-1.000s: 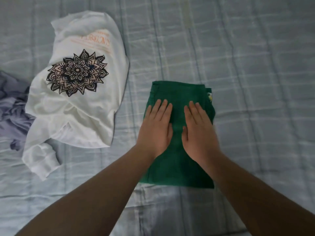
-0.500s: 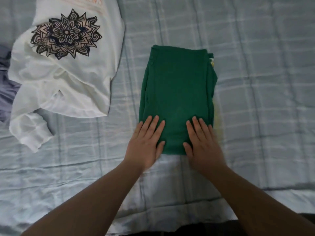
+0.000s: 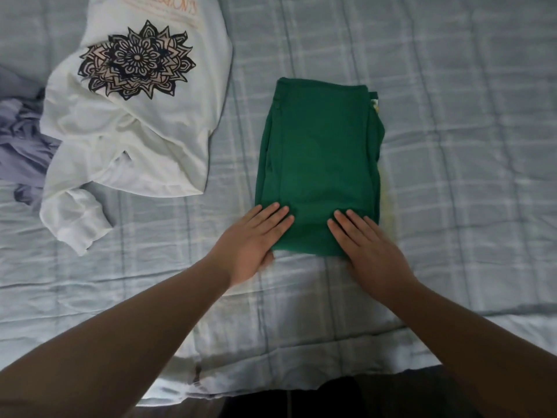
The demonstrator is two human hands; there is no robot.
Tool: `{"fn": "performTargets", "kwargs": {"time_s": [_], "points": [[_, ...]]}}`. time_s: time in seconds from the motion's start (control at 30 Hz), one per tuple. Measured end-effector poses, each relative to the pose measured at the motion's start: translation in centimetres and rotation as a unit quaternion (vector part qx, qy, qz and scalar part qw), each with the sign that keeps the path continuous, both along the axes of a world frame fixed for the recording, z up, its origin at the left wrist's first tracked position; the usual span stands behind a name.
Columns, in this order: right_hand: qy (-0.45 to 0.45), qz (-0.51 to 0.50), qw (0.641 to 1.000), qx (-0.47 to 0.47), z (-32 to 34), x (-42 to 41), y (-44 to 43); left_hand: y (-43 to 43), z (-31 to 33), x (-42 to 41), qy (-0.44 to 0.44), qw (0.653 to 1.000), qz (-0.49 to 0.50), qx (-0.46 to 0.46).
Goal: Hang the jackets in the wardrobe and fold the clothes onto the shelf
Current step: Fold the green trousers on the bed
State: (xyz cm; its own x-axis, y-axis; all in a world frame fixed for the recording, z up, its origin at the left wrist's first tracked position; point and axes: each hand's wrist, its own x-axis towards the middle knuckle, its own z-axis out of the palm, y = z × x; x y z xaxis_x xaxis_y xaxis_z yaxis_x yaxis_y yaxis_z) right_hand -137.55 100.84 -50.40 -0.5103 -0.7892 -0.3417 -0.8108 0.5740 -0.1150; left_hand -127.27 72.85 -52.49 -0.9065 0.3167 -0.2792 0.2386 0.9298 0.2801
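Far off to the left of the fingers, at the edge of the bed [image 3: 452, 146], lies a crumpled lilac garment [image 3: 21, 146], partly tucked under a white sweatshirt [image 3: 135, 140] with a black mandala print; the sweatshirt is spread out unfolded, one cuffed sleeve trailing toward the near side, well apart from the left hand [image 3: 250, 239]. That hand lies flat with its fingers [image 3: 272, 214] straight and close together, their tips resting on the near left corner of the green garment [image 3: 319, 164], the thumb down at the near edge of the cloth. The green garment is folded into a neat upright rectangle on the pale checked bedcover, stretching away beyond both hands. The right hand [image 3: 370, 248] lies flat too, fingers straight, pressing on the near right corner of the same fold.
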Motion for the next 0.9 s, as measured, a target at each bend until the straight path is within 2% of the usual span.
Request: {"fn": "performTargets", "kwargs": {"time_s": [0.17,0.3,0.4,0.5,0.6,0.67,0.77,0.9], "points": [[0.023,-0.027,0.998,-0.046,1.5,0.8,-0.1,0.7,1.9,1.0,-0.013,0.999,0.021,0.045],[0.03,0.002,0.997,-0.065,3.1,3.6,2.3,1.3,4.4,4.1,0.033,0.998,-0.032,0.046],[-0.003,0.031,0.998,-0.056,3.8,7.2,4.8,2.4,5.0,8.1,0.033,0.995,-0.069,0.063],[-0.049,0.044,0.998,-0.009,3.5,10.5,6.3,3.7,4.5,11.2,-0.027,0.995,-0.085,0.054],[-0.115,0.033,0.991,0.064,3.6,12.0,5.9,4.7,3.5,12.3,-0.137,0.987,-0.078,0.044],[-0.158,0.004,0.984,0.079,4.0,11.4,5.0,4.7,3.2,12.1,-0.16,0.982,-0.056,0.079],[-0.215,0.003,0.975,0.062,5.3,9.2,4.9,3.6,4.7,10.6,-0.187,0.962,0.03,0.195],[-0.341,-0.096,0.935,0.032,10.0,3.6,4.2,1.0,9.8,5.9,-0.261,0.896,0.184,0.309]]}}
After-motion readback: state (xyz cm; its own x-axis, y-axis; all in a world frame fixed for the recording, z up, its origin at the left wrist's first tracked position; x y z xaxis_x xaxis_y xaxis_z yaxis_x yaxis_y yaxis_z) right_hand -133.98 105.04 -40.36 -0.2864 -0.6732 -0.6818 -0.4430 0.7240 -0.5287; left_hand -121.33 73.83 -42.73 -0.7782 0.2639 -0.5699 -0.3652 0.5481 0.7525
